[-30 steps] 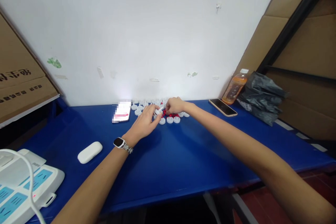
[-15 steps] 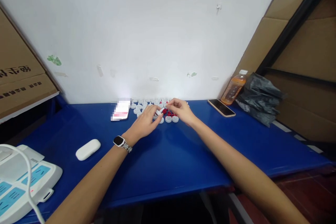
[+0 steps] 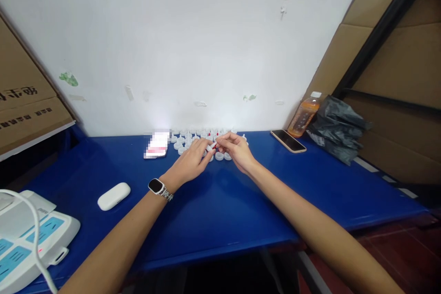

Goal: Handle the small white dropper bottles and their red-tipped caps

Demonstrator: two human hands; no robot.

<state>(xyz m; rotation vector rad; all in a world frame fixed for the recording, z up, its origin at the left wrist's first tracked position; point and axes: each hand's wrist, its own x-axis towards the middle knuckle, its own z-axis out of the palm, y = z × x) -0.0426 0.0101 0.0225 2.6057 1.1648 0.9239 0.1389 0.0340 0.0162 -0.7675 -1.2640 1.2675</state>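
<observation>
My left hand point(image 3: 189, 161), with a watch point(image 3: 156, 186) on its wrist, is closed on a white pointed nozzle cap point(image 3: 210, 148), tilted so the tip points toward the other hand. My right hand point(image 3: 239, 152) pinches a small red tip piece point(image 3: 214, 145) at the point of that cap; whether it is fully seated I cannot tell. Several white nozzle caps point(image 3: 219, 156) lie around and behind both hands, and a few at the back carry red tips. The fingers of my right hand cover most of the loose red pieces.
A lit phone point(image 3: 158, 144) lies left of the caps, a dark phone point(image 3: 288, 141) to the right. Beyond are a drink bottle point(image 3: 303, 115) and black plastic bag point(image 3: 339, 131). A white case point(image 3: 114, 196) and power strip point(image 3: 65, 226) sit at left. A wall point(image 3: 193, 46) stands behind.
My right hand has brought a red tip piece up to the point of the white nozzle cap. My left hand still holds the cap. The view has shifted slightly.
</observation>
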